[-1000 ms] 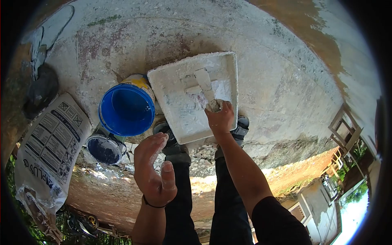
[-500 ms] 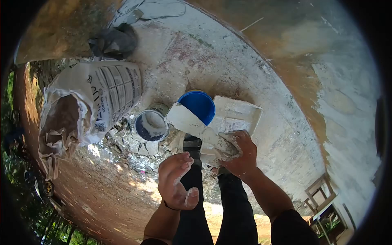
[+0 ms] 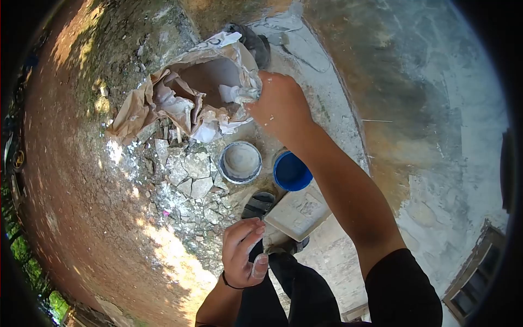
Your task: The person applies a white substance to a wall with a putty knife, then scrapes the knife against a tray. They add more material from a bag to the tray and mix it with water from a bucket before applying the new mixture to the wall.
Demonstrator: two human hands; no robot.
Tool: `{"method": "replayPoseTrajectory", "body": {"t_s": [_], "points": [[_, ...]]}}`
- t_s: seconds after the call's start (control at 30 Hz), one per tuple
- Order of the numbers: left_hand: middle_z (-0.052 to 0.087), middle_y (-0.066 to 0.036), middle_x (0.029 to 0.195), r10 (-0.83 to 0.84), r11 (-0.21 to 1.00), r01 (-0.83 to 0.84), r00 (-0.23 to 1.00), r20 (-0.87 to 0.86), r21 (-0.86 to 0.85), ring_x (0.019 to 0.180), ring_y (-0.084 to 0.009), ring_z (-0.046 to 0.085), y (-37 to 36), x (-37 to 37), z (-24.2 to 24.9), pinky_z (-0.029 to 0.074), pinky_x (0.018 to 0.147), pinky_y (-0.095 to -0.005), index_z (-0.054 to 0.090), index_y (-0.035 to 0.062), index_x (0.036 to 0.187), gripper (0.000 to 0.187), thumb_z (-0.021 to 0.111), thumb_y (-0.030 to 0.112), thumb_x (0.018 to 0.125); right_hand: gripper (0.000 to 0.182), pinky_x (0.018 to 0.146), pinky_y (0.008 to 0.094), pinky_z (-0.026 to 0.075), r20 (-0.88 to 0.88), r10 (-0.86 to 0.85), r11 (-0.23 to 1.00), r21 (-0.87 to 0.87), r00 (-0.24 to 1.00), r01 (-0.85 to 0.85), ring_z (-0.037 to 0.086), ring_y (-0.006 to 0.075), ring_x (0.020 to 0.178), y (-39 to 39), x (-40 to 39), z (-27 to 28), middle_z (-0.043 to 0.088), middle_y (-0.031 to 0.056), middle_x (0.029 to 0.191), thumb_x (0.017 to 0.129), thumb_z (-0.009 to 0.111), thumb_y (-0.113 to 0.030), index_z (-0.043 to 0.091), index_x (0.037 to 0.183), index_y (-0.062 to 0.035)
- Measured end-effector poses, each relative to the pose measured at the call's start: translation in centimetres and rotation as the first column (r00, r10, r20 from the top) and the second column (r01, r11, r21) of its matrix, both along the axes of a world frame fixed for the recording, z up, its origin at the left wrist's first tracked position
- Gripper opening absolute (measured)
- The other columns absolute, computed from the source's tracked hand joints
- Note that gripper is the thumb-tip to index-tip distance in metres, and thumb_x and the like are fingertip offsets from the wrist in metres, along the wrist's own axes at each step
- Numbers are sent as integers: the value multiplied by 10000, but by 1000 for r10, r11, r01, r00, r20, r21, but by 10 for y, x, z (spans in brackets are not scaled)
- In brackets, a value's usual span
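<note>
My right hand (image 3: 280, 106) is at the right side of the mouth of a torn paper powder bag (image 3: 136, 106). Its fingers are closed round a crusted, whitish scraper (image 3: 248, 96), whose blade is mostly hidden inside the bag. Low in the middle, my left hand (image 3: 242, 253) is half curled with thumb and fingers apart, holding nothing; white powder coats its fingertips. Between the bag and my feet stand a tub of pale paste (image 3: 240, 162) and a blue bucket (image 3: 292, 171). A white, putty-smeared tray (image 3: 283, 220) lies near my feet.
Broken stone and tile pieces (image 3: 196, 180) cover the ground left of the tub. A dark bundle (image 3: 256, 46) sits behind the bag. On the right rises a patchy plastered wall (image 3: 425, 109), with a wooden frame (image 3: 476, 267) at lower right.
My right hand has moved up and left from near the blue bucket and tray to the bag's mouth, taking the scraper. My left hand stays raised, and the view has turned toward the bag.
</note>
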State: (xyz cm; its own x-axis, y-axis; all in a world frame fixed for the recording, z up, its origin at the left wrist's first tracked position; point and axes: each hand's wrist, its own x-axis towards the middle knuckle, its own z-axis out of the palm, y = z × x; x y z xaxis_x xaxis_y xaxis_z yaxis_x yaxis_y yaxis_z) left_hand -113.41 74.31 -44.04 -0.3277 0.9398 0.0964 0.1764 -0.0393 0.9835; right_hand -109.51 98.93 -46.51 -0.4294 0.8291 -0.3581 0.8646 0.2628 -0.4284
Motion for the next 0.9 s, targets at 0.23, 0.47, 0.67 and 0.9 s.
{"method": "replayPoseTrajectory", "body": {"t_s": [0.23, 0.47, 0.67, 0.9], "points": [[529, -209, 1044, -187, 823, 261, 963, 194, -504, 962, -359, 510, -40, 100, -119, 399, 862, -394, 506, -30, 1090, 320, 531, 105, 801, 410, 790, 324, 469, -192, -488, 850, 117, 852, 513, 602, 298, 879, -117, 178, -53, 622, 162, 932, 653, 691, -102, 580, 1027, 23], [477, -255, 1104, -542, 494, 421, 833, 109, -761, 1055, -402, 449, -126, 227, -334, 366, 916, -446, 406, -38, 1193, 516, 611, 139, 754, 444, 889, 387, 406, 446, -580, 675, -205, 682, 708, 500, 322, 1033, -349, 406, -217, 549, 155, 1095, 710, 662, -170, 531, 1119, -55], [537, -211, 1110, -637, 342, 513, 743, 207, -787, 962, -342, 544, -141, 249, -407, 416, 870, -377, 390, -12, 1218, 579, 630, 72, 698, 493, 956, 439, 357, 457, -307, 890, -174, 835, 422, 410, 338, 1171, -401, 439, -304, 401, 139, 1289, 750, 630, -226, 475, 1198, -91], [583, -98, 1019, -552, 134, 645, 679, 484, -753, 899, -167, 566, -122, 238, -423, 436, 789, -294, 437, -1, 1158, 459, 544, -89, 720, 468, 962, 474, 351, 393, -114, 994, 47, 913, 104, 408, 348, 1186, -409, 461, -341, 432, 178, 1265, 786, 568, -217, 461, 1225, -94]]}}
